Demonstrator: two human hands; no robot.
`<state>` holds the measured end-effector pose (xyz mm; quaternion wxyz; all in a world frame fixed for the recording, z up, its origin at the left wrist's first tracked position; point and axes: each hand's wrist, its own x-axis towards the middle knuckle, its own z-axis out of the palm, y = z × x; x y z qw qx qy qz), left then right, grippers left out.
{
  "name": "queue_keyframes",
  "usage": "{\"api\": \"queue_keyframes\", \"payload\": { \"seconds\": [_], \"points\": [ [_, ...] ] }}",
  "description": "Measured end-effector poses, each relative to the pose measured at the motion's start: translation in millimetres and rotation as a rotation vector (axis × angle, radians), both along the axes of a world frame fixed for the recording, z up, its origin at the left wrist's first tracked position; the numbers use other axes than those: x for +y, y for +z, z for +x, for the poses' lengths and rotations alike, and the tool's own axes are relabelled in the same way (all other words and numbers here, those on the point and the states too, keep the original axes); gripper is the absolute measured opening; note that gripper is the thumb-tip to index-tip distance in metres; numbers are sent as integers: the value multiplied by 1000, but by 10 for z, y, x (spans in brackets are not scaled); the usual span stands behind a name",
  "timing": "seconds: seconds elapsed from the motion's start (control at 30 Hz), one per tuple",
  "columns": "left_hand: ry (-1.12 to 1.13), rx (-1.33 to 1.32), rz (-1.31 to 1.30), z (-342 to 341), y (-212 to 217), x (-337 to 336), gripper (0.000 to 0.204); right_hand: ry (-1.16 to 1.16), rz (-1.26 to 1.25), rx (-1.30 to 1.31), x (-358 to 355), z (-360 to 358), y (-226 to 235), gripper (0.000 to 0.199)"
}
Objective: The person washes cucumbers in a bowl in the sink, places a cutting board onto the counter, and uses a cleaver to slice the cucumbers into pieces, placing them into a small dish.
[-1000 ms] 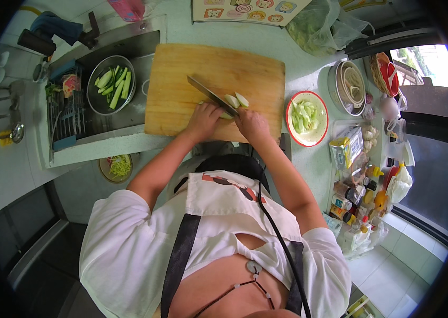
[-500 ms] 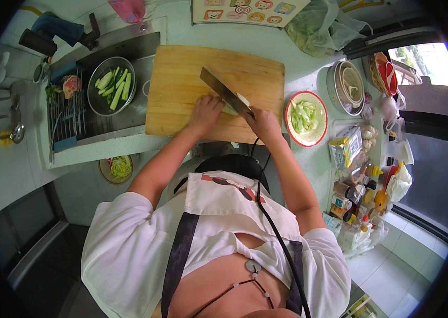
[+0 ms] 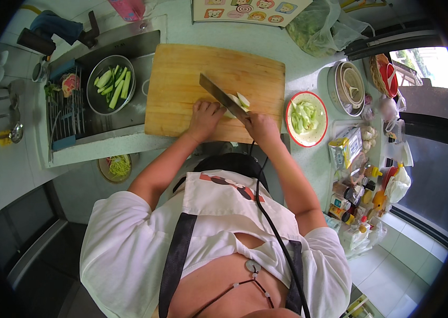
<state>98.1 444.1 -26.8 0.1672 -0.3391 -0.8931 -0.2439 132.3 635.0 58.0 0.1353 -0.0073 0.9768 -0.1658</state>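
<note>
A wooden cutting board [image 3: 192,66] lies before me. My right hand [image 3: 262,129] grips the handle end of a wide-bladed kitchen knife [image 3: 217,91], whose blade slants up and left across the board. My left hand [image 3: 205,119] is on the board left of the blade, its fingers curled against a pale green cucumber piece [image 3: 228,113] mostly hidden by blade and fingers. Right of the blade lie cut pale cucumber pieces [image 3: 243,99]. Close to the board's right side, a red-rimmed bowl [image 3: 288,117] holds many cut pieces [image 3: 305,116].
Left of the board, a metal bowl [image 3: 93,105] of cucumber spears [image 3: 118,87] sits in the sink [image 3: 142,53], beside a drying rack [image 3: 67,114]. Nested strainers [image 3: 350,87], a greens bag [image 3: 316,32] and condiment bottles [image 3: 359,201] line the right. A shredded-vegetable plate [image 3: 119,168] is lower left.
Another cut cucumber piece now shows to the right of the blade. The knife and my right hand have shifted slightly left and down; my left hand stays nearly in place.
</note>
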Motion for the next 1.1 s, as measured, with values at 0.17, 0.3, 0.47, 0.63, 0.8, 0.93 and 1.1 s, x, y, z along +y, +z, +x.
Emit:
{"api": "queue_keyframes", "payload": {
  "seconds": [0.17, 0.3, 0.47, 0.63, 0.8, 0.93, 1.1],
  "points": [
    [-70, -5, 86, 35, -7, -44, 21, -39, -59, 88, -113, -52, -229, 21],
    [-97, 22, 90, 66, 28, -82, 19, -61, -172, 103, -15, -113, -296, 21],
    [-107, 15, 75, 50, -14, -64, 20, -4, -135, 23, 27, -81, -15, 22],
    [-140, 25, 59, 58, -16, -78, 19, 46, -111, -7, 83, -38, 76, 24],
    [-162, -33, 70, 84, 15, -98, 21, 73, -18, 26, -29, 20, -140, 22],
    [-76, -191, 39, 42, 188, -112, 28, 49, -24, 33, -140, -4, -197, 19],
    [-86, -204, -63, -66, 309, -111, 34, 5, -84, 48, -36, -94, -265, 19]
  ]
}}
